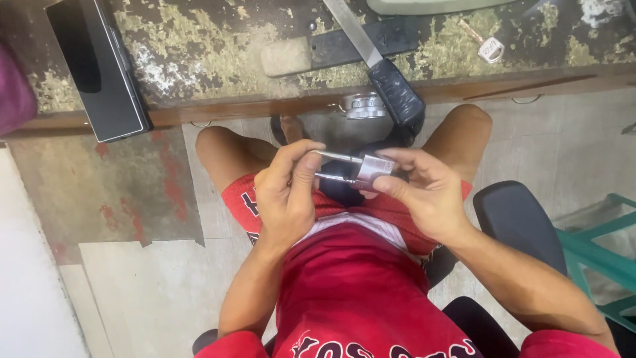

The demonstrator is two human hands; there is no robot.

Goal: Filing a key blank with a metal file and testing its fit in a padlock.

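Observation:
A silver padlock (372,170) with a long steel shackle (333,159) is held over my lap, lying sideways. My right hand (424,192) grips the lock's body with thumb and fingers. My left hand (286,192) pinches the shackle's curved end, thumb on top. Both hands meet above my red shorts, between my knees.
A worn, paint-flaked workbench (218,46) spans the top. On it lie a large file with a black taped handle (391,86), a key with a tag (489,46), a dark flat bar (358,41) and a black box (99,66). A black chair armrest (517,219) is at right.

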